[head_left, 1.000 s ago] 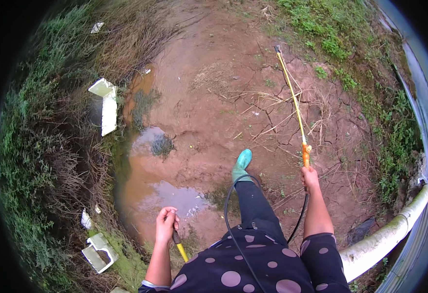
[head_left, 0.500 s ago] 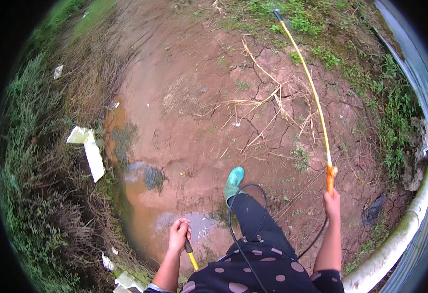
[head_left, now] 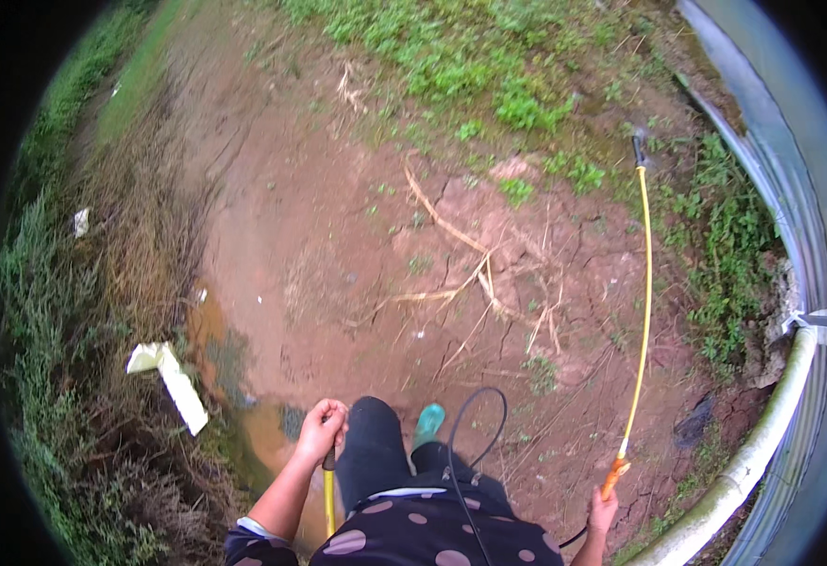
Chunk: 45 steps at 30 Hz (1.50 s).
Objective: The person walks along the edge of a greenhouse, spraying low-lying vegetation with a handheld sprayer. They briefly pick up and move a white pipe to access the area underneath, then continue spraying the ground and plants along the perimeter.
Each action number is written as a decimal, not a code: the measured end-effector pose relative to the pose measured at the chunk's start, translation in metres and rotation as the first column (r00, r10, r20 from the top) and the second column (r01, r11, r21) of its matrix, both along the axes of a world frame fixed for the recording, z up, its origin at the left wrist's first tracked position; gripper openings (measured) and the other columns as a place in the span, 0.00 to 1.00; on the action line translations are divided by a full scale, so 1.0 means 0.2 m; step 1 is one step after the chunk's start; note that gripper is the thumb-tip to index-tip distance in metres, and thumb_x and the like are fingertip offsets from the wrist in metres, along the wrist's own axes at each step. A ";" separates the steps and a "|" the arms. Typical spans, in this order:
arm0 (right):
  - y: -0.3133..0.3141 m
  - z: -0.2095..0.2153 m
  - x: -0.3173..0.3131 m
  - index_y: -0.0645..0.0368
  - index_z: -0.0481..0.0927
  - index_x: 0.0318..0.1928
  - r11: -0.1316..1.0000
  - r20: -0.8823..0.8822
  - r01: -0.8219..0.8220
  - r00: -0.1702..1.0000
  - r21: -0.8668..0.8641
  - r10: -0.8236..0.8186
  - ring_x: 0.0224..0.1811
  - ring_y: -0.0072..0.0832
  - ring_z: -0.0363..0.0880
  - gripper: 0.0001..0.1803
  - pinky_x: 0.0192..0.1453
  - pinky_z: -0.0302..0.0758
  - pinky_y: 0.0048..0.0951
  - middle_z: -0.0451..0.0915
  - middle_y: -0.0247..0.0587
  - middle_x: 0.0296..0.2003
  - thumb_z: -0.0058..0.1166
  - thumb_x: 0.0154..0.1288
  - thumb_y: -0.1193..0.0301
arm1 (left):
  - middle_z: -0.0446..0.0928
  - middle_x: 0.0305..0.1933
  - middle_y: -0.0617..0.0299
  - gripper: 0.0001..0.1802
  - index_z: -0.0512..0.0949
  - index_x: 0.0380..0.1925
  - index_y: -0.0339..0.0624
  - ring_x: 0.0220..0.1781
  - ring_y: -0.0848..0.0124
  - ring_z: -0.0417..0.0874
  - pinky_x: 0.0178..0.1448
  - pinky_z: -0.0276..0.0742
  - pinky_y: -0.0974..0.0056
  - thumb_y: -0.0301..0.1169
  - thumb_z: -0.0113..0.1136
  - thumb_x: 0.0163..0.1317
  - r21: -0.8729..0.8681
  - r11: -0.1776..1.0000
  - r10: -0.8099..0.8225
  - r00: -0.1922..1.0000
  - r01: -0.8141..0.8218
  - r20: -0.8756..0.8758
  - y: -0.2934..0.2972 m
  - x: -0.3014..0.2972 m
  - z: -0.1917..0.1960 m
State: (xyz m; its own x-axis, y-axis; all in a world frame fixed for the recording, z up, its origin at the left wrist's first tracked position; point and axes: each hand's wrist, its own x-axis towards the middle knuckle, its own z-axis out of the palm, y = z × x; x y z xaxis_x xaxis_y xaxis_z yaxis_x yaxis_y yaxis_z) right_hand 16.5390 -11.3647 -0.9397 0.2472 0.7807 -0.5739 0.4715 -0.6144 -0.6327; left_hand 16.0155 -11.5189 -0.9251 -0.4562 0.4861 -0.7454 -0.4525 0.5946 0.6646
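My right hand (head_left: 603, 510), at the lower right, is closed round the orange handle of a spray wand (head_left: 646, 302). Its long yellow tube bows slightly as it reaches away, ending in a black nozzle (head_left: 638, 151) over the weeds, with a faint pale haze at the tip. At the lower left, my left hand (head_left: 322, 429) is wrapped round the dark grip of a yellow pump lever (head_left: 329, 500), which runs down beside my body. A black hose (head_left: 503, 415) loops up in front of my waist. Whatever the lever and hose join is out of sight.
Muddy water (head_left: 264, 434) lies left of my legs, beside dry brush (head_left: 121, 330) and a bent white foam piece (head_left: 182, 391). Dry stalks (head_left: 470, 274) litter the cracked soil ahead. Along the right run a pale pipe (head_left: 753, 462) and plastic sheeting (head_left: 795, 189). Green weeds (head_left: 526, 94) grow farther off.
The wand's nozzle has swung right and nearer, toward the sheeting. My right hand is lower in view; my left hand has shifted left. My legs have stepped, and the ground has slid downward.
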 end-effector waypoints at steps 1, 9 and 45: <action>0.01 -0.05 0.00 0.56 0.70 0.26 0.999 -0.013 -0.023 1.000 0.043 0.023 0.16 0.10 0.58 0.05 0.19 0.57 0.15 0.64 0.22 0.17 0.53 0.53 0.72 | 0.67 0.16 0.68 0.05 0.69 0.29 0.42 0.11 0.82 0.63 0.15 0.58 0.78 0.30 0.46 0.60 -0.025 0.999 -0.042 0.999 0.042 -0.019 0.11 -0.05 0.06; -0.11 -0.28 -0.41 0.64 0.73 0.27 0.965 0.335 -0.246 0.905 -0.092 0.263 0.20 0.35 0.74 0.13 0.27 0.70 0.33 0.74 0.43 0.17 0.55 0.45 0.66 | 0.69 0.14 0.63 0.10 0.68 0.29 0.38 0.12 0.75 0.70 0.17 0.68 0.72 0.34 0.46 0.59 -0.174 0.953 -0.269 0.958 0.249 -0.102 0.56 -0.61 -0.06; 1.38 0.50 -0.72 0.63 0.75 0.35 0.912 0.688 0.405 0.681 -0.067 -0.252 0.37 0.47 0.75 0.18 0.42 0.71 0.41 0.76 0.57 0.31 0.50 0.48 0.62 | 0.74 0.18 0.56 0.09 0.66 0.36 0.36 0.15 0.70 0.76 0.16 0.72 0.68 0.28 0.44 0.56 -0.406 0.733 -0.664 0.703 0.546 -0.254 2.08 -0.91 -0.05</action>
